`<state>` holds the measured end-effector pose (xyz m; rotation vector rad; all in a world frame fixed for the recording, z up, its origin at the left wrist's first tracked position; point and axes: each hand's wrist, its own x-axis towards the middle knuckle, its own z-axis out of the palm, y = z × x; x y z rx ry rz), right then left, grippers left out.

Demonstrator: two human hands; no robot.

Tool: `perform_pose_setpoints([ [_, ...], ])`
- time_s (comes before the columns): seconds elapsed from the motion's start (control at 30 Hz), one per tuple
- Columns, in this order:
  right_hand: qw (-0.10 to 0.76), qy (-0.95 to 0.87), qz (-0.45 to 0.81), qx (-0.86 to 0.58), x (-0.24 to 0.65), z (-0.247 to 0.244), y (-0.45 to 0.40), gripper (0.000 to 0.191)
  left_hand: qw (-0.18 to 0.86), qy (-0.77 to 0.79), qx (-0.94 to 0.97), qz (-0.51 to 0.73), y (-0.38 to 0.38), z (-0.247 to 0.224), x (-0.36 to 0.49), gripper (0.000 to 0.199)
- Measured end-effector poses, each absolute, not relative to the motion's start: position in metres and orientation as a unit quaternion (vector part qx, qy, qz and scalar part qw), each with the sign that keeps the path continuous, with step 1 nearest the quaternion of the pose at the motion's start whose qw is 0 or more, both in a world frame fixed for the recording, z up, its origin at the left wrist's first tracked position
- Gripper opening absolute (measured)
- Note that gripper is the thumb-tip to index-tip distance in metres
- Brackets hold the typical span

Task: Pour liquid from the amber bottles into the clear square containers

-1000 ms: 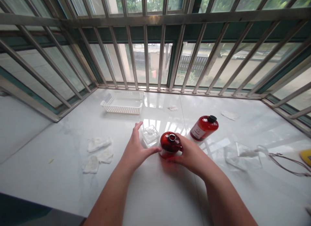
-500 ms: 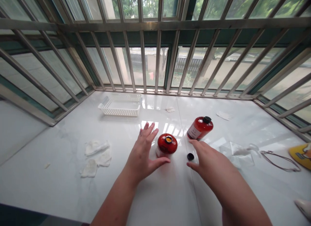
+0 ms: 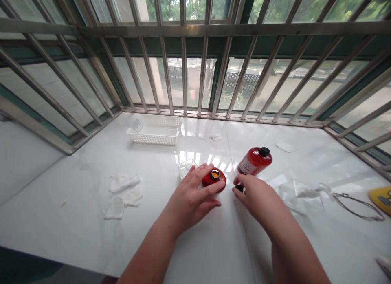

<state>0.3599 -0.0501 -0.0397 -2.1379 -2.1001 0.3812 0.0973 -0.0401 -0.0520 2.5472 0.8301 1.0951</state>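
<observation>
From where I sit on the remote feed, the head camera shows 2 red bottles on a white marble counter, at different stages. The near red bottle stands with its mouth bare and an orange-yellow opening showing, so its cap is off. The labelled far bottle has its black cap on, so that one is not opened. The near bottle sits between the 2 hands, closer to the left. My read of the left hand is that it is open and relaxed, its fingers lying across the bottle's shoulder without any firm grip that I can see. The right hand is nearly closed, with thumb and fingertips pinching a small black cap just beside the near bottle, though the fingers partly hide it. A clear square glass jar stands just behind the left hand. Farther off lie a white plastic basket, crumpled white cloths and a clear plastic bag.
</observation>
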Motion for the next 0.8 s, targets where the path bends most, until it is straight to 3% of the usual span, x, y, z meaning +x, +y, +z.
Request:
perform_pose_setpoints([
  [0.07, 0.162, -0.691, 0.132, -0.692, 0.356, -0.03, -0.053, 0.04, 0.142, 0.288, 0.868, 0.379, -0.04, -0.051, 0.098, 0.055],
  [0.13, 0.283, -0.69, 0.145, -0.65, 0.348, -0.018, -0.056, 0.045, 0.158, 0.289, 0.864, 0.382, -0.04, -0.051, 0.098, 0.055],
  [0.33, 0.516, -0.647, 0.184, -0.53, 0.314, 0.001, -0.061, 0.018, 0.172, 0.288, 0.859, 0.387, -0.04, -0.053, 0.098, 0.061],
  [0.47, 0.521, -0.669, 0.182, -0.497, 0.304, -0.005, -0.058, 0.01, 0.161, 0.277, 0.858, 0.403, -0.039, -0.055, 0.099, 0.062],
  [0.6, 0.503, -0.692, 0.184, -0.483, 0.309, -0.011, -0.055, 0.013, 0.137, 0.268, 0.859, 0.415, -0.038, -0.055, 0.101, 0.047],
  [0.8, 0.499, -0.699, 0.208, -0.469, 0.313, -0.012, -0.054, 0.016, 0.132, 0.258, 0.862, 0.416, -0.037, -0.052, 0.101, 0.043],
])
